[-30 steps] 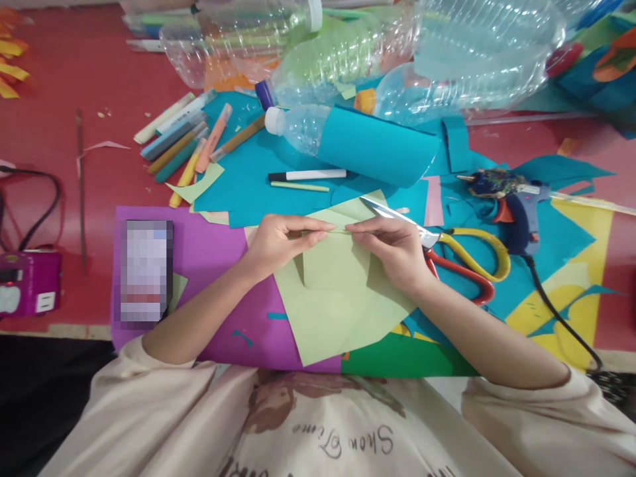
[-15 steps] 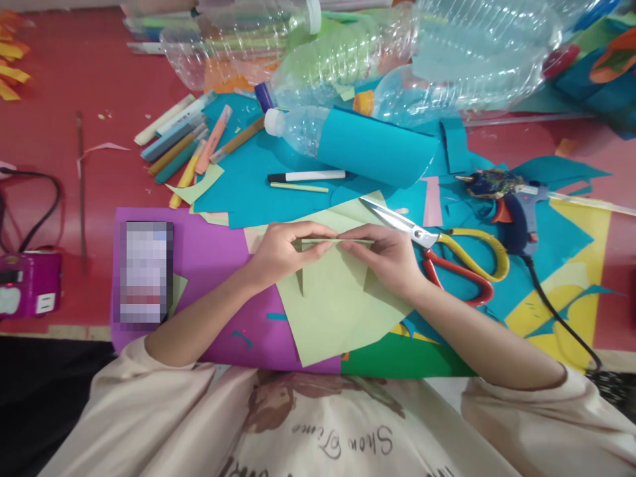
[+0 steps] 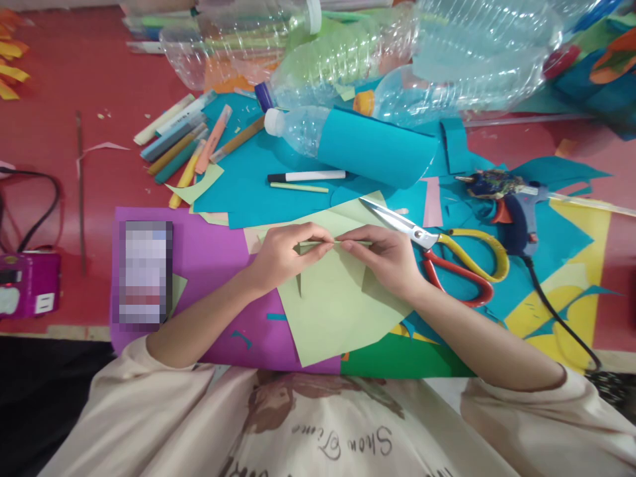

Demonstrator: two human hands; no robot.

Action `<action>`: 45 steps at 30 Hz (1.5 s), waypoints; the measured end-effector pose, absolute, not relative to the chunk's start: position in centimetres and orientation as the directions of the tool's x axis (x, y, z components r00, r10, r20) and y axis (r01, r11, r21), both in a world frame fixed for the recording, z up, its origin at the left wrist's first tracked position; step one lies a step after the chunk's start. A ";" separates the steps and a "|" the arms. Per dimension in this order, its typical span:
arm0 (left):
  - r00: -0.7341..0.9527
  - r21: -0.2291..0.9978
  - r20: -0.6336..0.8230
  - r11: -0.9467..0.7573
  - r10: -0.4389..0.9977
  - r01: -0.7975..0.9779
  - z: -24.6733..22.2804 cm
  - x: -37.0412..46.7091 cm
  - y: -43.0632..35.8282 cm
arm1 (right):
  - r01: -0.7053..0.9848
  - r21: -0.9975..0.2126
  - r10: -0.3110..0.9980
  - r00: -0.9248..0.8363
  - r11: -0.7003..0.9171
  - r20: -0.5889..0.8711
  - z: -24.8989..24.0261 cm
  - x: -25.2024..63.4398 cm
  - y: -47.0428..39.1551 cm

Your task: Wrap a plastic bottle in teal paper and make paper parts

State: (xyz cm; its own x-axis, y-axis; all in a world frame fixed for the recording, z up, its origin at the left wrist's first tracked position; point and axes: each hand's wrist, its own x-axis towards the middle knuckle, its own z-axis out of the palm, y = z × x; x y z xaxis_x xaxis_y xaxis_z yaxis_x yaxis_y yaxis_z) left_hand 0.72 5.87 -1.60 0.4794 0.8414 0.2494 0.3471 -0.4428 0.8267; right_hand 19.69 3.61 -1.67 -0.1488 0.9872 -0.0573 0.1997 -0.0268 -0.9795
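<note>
Between my two hands is a piece of pale green paper, seen edge-on as a thin line. My left hand [image 3: 284,252] pinches it between thumb and fingers, and my right hand [image 3: 390,255] pinches it close by, fingertips nearly touching. Under both hands lies a larger pale green sheet [image 3: 332,318], with shadows on it. Scissors [image 3: 422,237] with one yellow and one red handle lie open just right of my right hand, their blades on the green paper.
A phone [image 3: 144,271] rests on purple paper [image 3: 213,245] at left. Markers [image 3: 173,132], a blue-wrapped bottle [image 3: 372,146] and clear bottles [image 3: 348,59] lie beyond. At right is a glue gun [image 3: 519,212] with its cord; a purple box [image 3: 32,285] stands far left.
My left fingertips have shifted very slightly along the held paper's edge, and its visible strip looks thinner. The other things have stayed in place.
</note>
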 end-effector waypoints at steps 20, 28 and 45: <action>0.440 0.951 -0.089 -0.055 0.893 0.304 -1.5 0.3 6.5 | 0.219 -0.976 0.996 -0.082 -0.003 -0.021 -1.7 19.9 3.8; 0.432 0.927 -0.077 -0.095 0.898 0.362 -1.4 0.2 6.6 | 0.236 -0.971 0.995 -0.099 0.035 0.012 -1.6 19.9 3.8; 0.414 0.877 0.040 -0.231 0.909 0.422 -1.3 0.3 6.5 | 0.113 -0.989 0.991 -0.075 -0.098 -0.107 -1.8 20.0 4.4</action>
State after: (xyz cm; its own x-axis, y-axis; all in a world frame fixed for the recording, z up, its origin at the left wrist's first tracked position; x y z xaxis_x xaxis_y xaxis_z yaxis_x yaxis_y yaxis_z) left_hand 0.29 6.51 -1.31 0.4140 0.9094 0.0401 0.4221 -0.2308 0.8767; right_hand 19.96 4.36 -1.82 -0.0749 0.9915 -0.1068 0.1129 -0.0979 -0.9888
